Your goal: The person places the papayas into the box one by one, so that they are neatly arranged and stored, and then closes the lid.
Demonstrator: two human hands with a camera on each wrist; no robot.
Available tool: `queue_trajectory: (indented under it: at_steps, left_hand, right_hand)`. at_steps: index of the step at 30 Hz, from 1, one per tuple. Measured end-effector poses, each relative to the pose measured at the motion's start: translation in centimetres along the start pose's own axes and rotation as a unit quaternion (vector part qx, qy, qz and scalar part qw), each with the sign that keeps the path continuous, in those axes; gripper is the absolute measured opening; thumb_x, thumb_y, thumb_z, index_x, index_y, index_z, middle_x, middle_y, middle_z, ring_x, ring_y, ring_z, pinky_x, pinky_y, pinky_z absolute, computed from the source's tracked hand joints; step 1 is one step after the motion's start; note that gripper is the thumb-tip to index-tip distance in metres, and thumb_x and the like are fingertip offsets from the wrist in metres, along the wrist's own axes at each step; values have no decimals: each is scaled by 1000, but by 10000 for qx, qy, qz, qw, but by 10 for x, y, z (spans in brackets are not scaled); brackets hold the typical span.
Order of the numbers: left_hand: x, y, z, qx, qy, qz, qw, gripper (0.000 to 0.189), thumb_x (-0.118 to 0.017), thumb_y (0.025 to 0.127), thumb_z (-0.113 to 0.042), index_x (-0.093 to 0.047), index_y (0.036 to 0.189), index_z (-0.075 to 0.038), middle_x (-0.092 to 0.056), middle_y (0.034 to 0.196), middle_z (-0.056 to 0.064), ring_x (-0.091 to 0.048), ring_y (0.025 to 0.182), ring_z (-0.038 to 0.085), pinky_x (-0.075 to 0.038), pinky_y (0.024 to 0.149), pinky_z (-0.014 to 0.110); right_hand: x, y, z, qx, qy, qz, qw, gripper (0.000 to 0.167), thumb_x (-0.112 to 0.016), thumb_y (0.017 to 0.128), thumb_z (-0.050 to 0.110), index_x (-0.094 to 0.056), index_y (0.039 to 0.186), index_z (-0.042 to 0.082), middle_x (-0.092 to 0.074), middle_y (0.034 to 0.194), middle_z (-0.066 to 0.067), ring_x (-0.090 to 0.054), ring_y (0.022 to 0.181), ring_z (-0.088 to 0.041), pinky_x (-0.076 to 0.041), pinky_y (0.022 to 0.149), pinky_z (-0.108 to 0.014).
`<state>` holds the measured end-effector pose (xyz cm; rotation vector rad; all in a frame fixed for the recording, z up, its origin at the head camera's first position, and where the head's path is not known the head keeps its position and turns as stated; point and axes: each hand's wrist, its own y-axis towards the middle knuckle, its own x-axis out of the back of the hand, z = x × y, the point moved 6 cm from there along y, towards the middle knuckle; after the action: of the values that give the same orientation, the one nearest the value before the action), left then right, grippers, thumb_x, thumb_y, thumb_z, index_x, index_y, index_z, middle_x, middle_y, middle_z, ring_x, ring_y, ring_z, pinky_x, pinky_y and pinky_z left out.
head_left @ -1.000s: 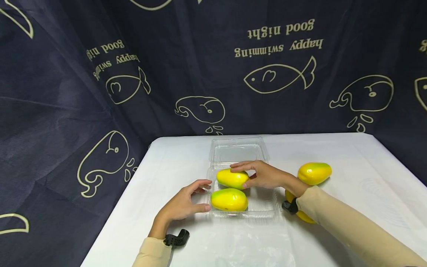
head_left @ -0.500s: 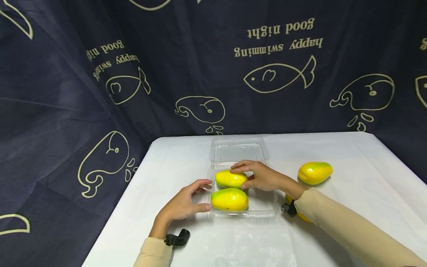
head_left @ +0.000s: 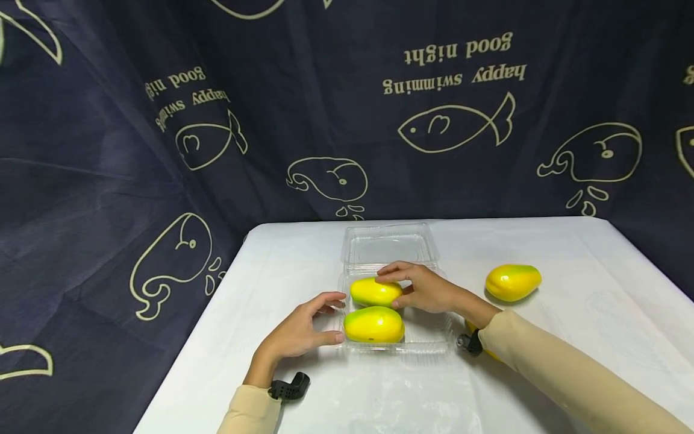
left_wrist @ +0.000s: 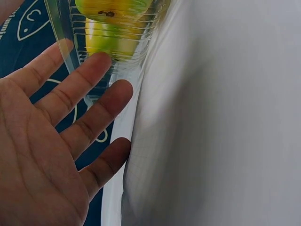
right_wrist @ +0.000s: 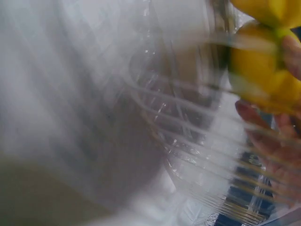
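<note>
A clear plastic clamshell box (head_left: 425,331) lies open on the white table, its lid (head_left: 387,246) folded away to the back. Two yellow-green papayas lie crosswise in its left half, a near papaya (head_left: 374,325) and a far papaya (head_left: 368,292). My right hand (head_left: 429,288) holds the far papaya by its right end, thumb on the near side and fingers over the top. Beside the box's left wall is my left hand (head_left: 295,328), fingers spread and holding nothing. In the left wrist view, the fingertips (left_wrist: 99,61) overlap the ribbed wall of the box.
Another papaya (head_left: 512,282) lies on the table (head_left: 569,253) to the right. More yellow fruit (head_left: 491,354) is mostly hidden under my right wrist. A dark cloth (head_left: 325,108) with fish drawings hangs behind and to the left of the table.
My right hand and the far papaya have shifted slightly left, closer to the box's left wall. The left hand stays in place.
</note>
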<state>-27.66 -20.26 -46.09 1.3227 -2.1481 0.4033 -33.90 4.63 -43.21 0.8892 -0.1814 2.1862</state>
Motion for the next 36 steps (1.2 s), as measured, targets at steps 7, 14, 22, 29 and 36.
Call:
queue_trajectory:
  at_steps: [7, 14, 22, 29, 36]
  left_hand:
    - [0, -2, -13, 20, -122, 13, 9999, 73, -83, 82, -26, -47, 146, -20, -59, 141, 7, -54, 128, 32, -39, 111, 58]
    - [-3, 1, 2, -65, -35, 14, 10000, 75, -83, 82, -36, -47, 147, -28, -58, 140, -5, -55, 128, 23, -41, 110, 55]
    - [-3, 1, 0, -108, 30, 23, 9999, 75, -83, 82, -40, -48, 146, -28, -59, 138, -6, -56, 127, 21, -41, 111, 53]
    - [-1, 1, 0, -147, -56, -24, 9999, 76, -84, 82, -36, -47, 147, -26, -59, 139, -3, -56, 127, 23, -41, 110, 55]
    - [0, 0, 0, -130, 61, -21, 9999, 75, -83, 81, -40, -48, 146, -28, -59, 139, -6, -56, 127, 21, -41, 111, 53]
  right_hand:
    - [1, -2, 0, -75, 83, 11, 9999, 59, -81, 84, 13, -61, 140, 17, -51, 147, -3, -50, 136, -28, -57, 96, -37]
    - [1, -5, 3, -97, 180, 70, 9998, 57, -81, 85, 15, -61, 139, 14, -50, 147, -5, -49, 136, -29, -55, 99, -43]
    - [16, -15, 13, 12, -42, -300, 9995, 54, -80, 86, 23, -63, 137, 19, -55, 143, -1, -51, 134, -26, -50, 104, -51]
    - [32, -28, 28, 156, -271, -653, 9974, 50, -81, 86, 22, -64, 133, 26, -59, 138, 3, -52, 131, -24, -54, 99, -47]
    - [47, -43, 40, 165, -412, -996, 9940, 44, -79, 88, 28, -65, 130, 31, -60, 133, 11, -54, 128, -15, -54, 99, -41]
